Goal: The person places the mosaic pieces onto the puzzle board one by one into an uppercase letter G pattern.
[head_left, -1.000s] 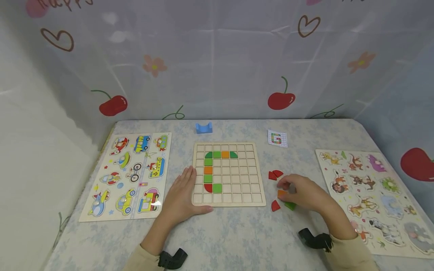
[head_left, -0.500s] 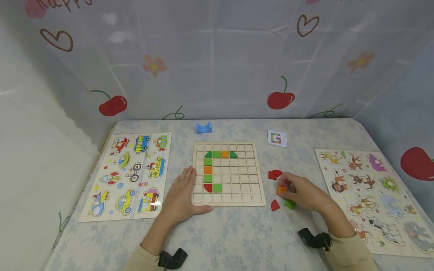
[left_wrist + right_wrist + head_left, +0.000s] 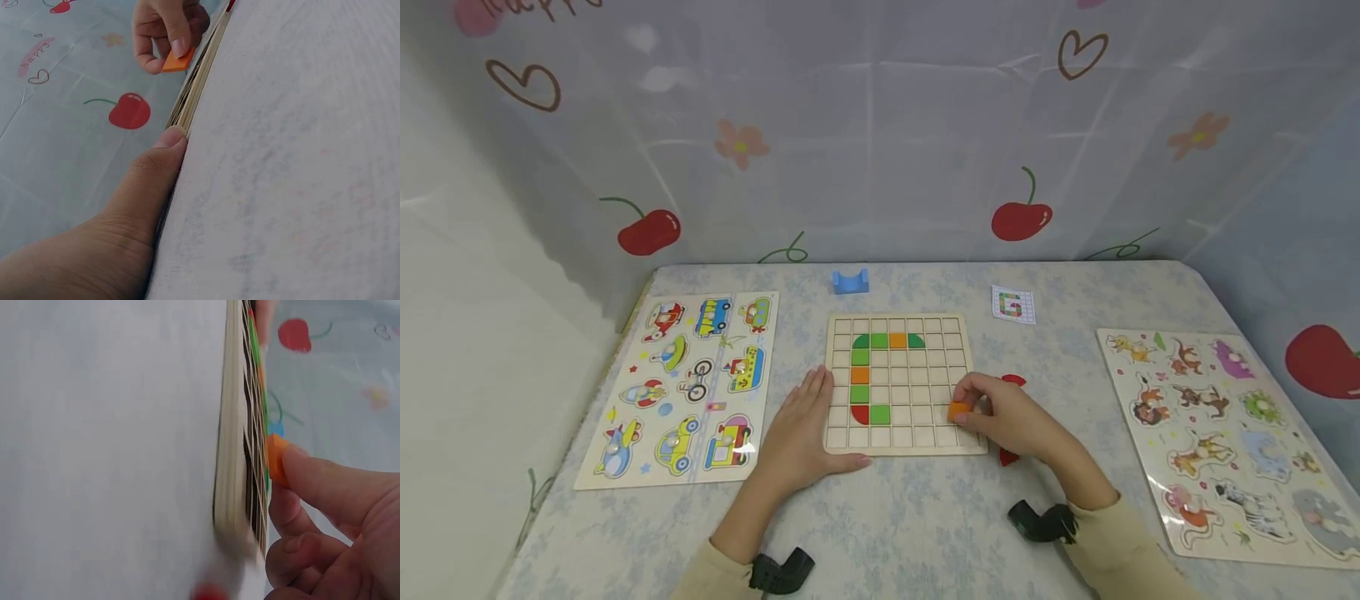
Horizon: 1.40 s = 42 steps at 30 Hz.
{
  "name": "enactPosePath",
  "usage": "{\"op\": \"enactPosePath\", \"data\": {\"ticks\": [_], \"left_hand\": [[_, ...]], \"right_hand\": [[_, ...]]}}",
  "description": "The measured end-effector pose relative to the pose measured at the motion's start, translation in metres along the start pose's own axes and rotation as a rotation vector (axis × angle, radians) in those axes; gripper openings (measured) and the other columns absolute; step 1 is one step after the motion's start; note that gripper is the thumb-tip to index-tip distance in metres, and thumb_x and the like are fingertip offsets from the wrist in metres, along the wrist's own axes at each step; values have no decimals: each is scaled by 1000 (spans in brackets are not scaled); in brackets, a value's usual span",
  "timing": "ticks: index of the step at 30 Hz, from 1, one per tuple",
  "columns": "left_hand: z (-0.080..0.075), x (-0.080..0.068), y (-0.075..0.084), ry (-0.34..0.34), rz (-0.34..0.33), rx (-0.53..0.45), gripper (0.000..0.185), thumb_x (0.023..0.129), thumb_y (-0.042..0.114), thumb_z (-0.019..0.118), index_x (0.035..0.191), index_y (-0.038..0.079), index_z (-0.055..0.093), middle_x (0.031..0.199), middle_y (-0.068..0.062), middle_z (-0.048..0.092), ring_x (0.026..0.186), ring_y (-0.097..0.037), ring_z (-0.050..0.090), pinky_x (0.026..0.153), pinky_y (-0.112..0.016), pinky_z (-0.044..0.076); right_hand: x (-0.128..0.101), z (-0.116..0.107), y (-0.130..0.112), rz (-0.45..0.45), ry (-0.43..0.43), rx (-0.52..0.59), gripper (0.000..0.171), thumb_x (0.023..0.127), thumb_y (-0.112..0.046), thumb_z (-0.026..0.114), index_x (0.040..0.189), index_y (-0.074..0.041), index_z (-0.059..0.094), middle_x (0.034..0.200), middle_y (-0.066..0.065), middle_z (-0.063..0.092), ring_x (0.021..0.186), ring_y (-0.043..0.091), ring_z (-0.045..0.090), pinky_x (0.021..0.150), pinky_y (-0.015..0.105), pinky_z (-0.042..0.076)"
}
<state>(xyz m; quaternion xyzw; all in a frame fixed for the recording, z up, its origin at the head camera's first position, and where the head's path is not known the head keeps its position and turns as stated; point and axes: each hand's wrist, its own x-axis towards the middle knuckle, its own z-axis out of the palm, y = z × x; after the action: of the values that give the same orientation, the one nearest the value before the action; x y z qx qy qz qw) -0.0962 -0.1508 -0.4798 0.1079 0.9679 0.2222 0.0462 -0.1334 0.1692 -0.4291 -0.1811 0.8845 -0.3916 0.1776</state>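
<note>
Orange tile [image 3: 958, 410] sits pinched in the right hand [image 3: 1003, 419], just above the right-hand columns of the gridded board [image 3: 898, 440]. The left hand [image 3: 801, 427] lies flat, fingers straight, bracing the board's left edge. This looks like the placing step; next, the tile needs squaring over one empty cell and lowering in.

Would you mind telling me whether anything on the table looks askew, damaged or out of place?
Nothing stands out. The grid board lies flat and square, the left hand rests against its edge, and the right hand pinches an orange tile over it.
</note>
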Motion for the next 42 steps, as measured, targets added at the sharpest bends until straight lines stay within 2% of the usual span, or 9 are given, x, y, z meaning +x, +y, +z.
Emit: {"op": "enactPosePath", "data": {"ticks": [5, 11, 15, 22, 31, 35, 38, 42], "left_hand": [[-1, 0, 0, 0, -3, 0, 135, 62, 80, 73, 159, 6, 14, 168, -8, 12, 156, -22, 8, 127, -45, 15], [-1, 1, 1, -1, -3, -3, 135, 62, 80, 73, 159, 6, 14, 168, -8, 13, 156, -22, 8, 127, -45, 15], [-1, 1, 2, 2, 0, 3, 135, 62, 80, 73, 159, 6, 15, 168, -8, 13, 156, -22, 9, 127, -45, 16], [-2, 0, 2, 8, 4, 5, 135, 62, 81, 73, 159, 5, 16, 168, -8, 13, 156, -23, 9, 127, -45, 16], [-3, 0, 1, 7, 4, 4, 134, 63, 80, 73, 159, 5, 16, 167, -9, 13, 156, -23, 10, 127, -45, 16], [-3, 0, 1, 13, 7, 6, 135, 62, 81, 72, 159, 5, 16, 167, -9, 13, 156, -23, 10, 127, -45, 16], [-2, 0, 0, 14, 8, 5, 136, 62, 82, 71, 159, 5, 15, 167, -8, 13, 156, -22, 9, 127, -45, 16], [-1, 0, 0, 12, 6, 2, 136, 62, 84, 70, 159, 6, 15, 167, -8, 14, 156, -22, 9, 126, -45, 16]], "right_hand": [[17, 22, -20, -40, -7, 2, 15, 90, -18, 74, 99, -21, 61, 90, -5, 62, 62, 12, 50, 57, 22, 44], [30, 36, -31, -57, 4, -7, 15, 89, -18, 74, 98, -21, 62, 86, -7, 62, 71, 14, 54, 64, 24, 47], [35, 41, -35, -55, 11, -40, 14, 89, -19, 75, 97, -21, 63, 84, -8, 61, 69, 13, 53, 63, 24, 47], [38, 46, -42, -46, 39, -109, 15, 88, -21, 76, 97, -22, 64, 87, -10, 59, 80, 12, 54, 73, 27, 49], [37, 48, -45, -71, 39, -186, 13, 86, -19, 78, 95, -21, 68, 92, -9, 61, 83, 8, 56, 80, 29, 51], [35, 46, -45, -97, 42, -208, 12, 86, -20, 78, 97, -19, 76, 93, -9, 62, 79, 6, 55, 73, 24, 50], [32, 44, -44, -112, 37, -208, 20, 86, -20, 78, 105, -16, 79, 92, -9, 63, 72, 6, 53, 62, 21, 47], [26, 39, -41, -99, 19, -178, 24, 87, -19, 77, 111, -18, 78, 92, -11, 65, 73, 6, 54, 62, 21, 46]]}}
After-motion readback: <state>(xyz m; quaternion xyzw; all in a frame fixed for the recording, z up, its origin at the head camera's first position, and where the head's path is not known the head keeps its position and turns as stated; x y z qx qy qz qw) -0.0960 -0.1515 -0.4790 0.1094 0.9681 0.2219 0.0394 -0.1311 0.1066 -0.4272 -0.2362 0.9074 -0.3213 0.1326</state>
